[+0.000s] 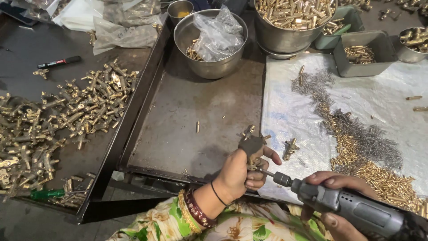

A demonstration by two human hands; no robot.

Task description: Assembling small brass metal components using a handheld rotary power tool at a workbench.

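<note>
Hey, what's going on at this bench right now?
A person sits at a metal tray. The left hand grips a small brass fitting, and the right hand presses a grey power driver against it. Finished-looking brass fittings lie heaped on the left; springs and small brass pins cover the white sheet on the right.

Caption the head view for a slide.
Left hand holds a brass fitting while right hand applies a grey power screwdriver.
</note>
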